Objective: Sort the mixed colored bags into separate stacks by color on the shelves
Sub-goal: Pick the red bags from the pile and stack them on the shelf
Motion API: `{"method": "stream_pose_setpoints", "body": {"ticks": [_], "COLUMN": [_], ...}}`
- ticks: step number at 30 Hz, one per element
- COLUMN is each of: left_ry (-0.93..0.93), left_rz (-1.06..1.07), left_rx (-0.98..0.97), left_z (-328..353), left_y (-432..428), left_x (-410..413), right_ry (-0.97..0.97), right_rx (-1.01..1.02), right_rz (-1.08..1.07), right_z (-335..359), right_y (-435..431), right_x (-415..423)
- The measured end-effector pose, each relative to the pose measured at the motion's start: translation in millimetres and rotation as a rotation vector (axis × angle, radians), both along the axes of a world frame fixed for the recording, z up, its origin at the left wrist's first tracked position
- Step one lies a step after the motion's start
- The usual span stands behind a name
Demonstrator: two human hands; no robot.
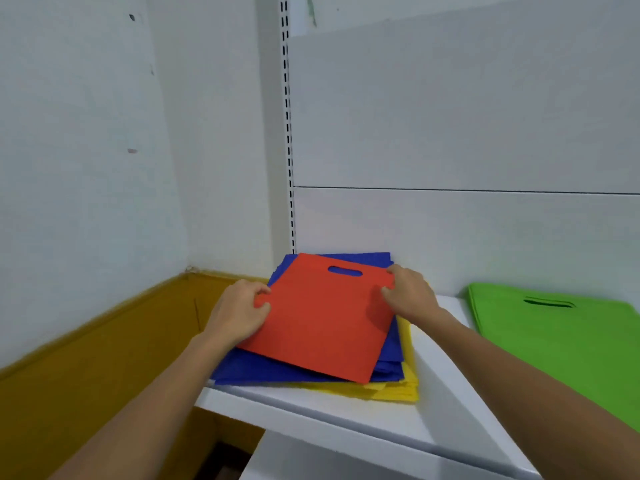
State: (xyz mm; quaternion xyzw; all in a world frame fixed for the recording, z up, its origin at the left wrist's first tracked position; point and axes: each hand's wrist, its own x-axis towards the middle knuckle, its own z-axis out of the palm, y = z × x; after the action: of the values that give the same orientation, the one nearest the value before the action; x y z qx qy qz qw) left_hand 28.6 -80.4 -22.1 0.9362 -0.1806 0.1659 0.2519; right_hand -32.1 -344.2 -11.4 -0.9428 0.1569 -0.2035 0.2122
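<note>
The red bag point(322, 317) lies skewed atop the blue bags point(263, 370), which sit on yellow bags point(405, 389) at the left end of the white shelf point(346, 417). The left hand point(239, 311) pinches its left edge and the right hand point(410, 296) pinches its top right corner. The pile's far edge is close to the back panel point(450, 116). Bare shelf lies between the pile and the green bags point(561, 341) to the right. The wall point(86, 133) stands to the left.

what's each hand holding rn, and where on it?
Both hold the red bag lying on the blue bags. The left hand pinches its left edge, and the right hand pinches its upper right corner.
</note>
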Motion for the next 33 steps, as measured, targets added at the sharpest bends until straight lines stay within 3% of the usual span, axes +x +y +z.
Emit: {"method": "stream_pose_setpoints", "body": {"ticks": [5, 12, 15, 20, 25, 33], "left_ry": [0.033, 0.121, 0.171, 0.231, -0.015, 0.188], "left_rz": [-0.047, -0.138, -0.091, -0.053, 0.022, 0.022], "left_rx": [0.103, 0.449, 0.417, 0.309, 0.259, -0.025], "left_z": [-8, -13, -16, -24, -33, -27], "left_y": [7, -10, -12, -7, -5, 8], "left_x": [24, 25, 27, 31, 29, 47], "right_ry": [0.002, 0.209, 0.240, 0.111, -0.102, -0.182], "right_rx": [0.038, 0.008, -0.056, -0.259, -0.198, -0.250], "right_rz": [-0.209, -0.270, -0.323, -0.443, -0.339, -0.324], "right_z": [-11, -17, -23, -43, -46, -50], "right_y": [0, 34, 47, 58, 56, 56], "right_x": [-21, -13, -3, 1, 2, 2]}}
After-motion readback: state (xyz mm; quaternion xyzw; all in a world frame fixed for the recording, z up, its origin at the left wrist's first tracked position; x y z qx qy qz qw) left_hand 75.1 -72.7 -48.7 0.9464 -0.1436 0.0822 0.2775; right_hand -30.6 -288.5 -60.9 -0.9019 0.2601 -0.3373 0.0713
